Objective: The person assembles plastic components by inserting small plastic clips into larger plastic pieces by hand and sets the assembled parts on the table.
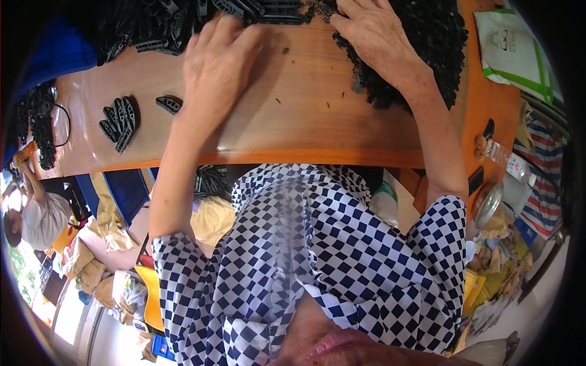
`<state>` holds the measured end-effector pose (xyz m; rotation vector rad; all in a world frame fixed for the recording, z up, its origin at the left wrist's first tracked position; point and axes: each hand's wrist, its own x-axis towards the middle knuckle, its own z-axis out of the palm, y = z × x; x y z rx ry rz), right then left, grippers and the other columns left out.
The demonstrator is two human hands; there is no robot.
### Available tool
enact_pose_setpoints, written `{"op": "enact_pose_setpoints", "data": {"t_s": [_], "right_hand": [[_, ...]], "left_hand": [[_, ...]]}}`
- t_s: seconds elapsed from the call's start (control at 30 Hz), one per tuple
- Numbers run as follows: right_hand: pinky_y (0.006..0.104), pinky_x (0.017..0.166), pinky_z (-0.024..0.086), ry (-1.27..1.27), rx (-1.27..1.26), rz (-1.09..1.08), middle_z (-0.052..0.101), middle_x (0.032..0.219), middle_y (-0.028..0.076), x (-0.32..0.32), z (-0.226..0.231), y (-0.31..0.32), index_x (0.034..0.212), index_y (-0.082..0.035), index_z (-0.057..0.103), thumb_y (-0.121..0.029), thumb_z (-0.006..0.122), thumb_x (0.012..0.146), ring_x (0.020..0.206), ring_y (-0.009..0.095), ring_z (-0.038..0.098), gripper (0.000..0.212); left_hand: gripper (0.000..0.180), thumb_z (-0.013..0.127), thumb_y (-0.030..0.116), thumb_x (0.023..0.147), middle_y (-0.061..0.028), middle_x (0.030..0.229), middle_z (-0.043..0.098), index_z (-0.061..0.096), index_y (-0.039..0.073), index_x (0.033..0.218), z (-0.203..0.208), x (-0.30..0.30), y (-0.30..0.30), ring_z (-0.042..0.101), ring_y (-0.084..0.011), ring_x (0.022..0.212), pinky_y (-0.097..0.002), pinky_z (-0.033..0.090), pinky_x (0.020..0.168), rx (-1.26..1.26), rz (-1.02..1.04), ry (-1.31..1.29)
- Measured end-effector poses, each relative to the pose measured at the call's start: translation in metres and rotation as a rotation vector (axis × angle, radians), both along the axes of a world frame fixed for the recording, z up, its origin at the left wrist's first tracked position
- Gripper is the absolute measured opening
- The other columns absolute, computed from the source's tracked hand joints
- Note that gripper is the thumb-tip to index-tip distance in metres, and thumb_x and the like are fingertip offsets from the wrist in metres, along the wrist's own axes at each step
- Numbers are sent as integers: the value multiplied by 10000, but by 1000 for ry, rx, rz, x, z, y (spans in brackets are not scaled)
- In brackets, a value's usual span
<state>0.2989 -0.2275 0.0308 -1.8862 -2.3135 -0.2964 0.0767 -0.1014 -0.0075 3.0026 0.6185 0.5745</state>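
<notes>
My left hand (pixel 221 61) is smeared by motion, its bent fingers at the near edge of a pile of long black plastic clips (pixel 149 24). Its fingertips are hidden. Bent close together, the fingers of my right hand (pixel 373 33) reach the left edge of a heap of small black pieces (pixel 436 46). Whatever they pinch is too small to make out, and the upper edge of the view cuts them off. Between the hands, a few tiny dark bits (pixel 285 50) are scattered over the wooden table (pixel 287 125).
A fanned group of black clips (pixel 121 122) lies on the left of the table, with a single clip (pixel 168 105) beside it. A white bag with green trim (pixel 510 46) and a clear bottle (pixel 510 160) are at the right. Another person (pixel 46 216) is at the far left.
</notes>
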Motion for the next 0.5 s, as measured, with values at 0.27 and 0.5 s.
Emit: {"op": "enact_pose_setpoints", "data": {"t_s": [0.27, 0.5], "right_hand": [[412, 826, 392, 118, -155, -88, 538, 946, 86, 1, -8, -8, 852, -52, 613, -98, 566, 812, 961, 243, 492, 77], [219, 676, 465, 1596, 0, -385, 656, 876, 54, -19, -52, -32, 974, -27, 654, -136, 628, 901, 750, 84, 583, 134]], "left_hand": [[162, 552, 67, 806, -124, 1033, 518, 581, 47, 964, -5, 58, 1, 480, -279, 1042, -479, 339, 940, 169, 3, 172], [178, 539, 62, 807, -131, 1061, 532, 574, 36, 980, -4, 51, -11, 494, -284, 1039, -428, 379, 917, -12, 81, 121]]}}
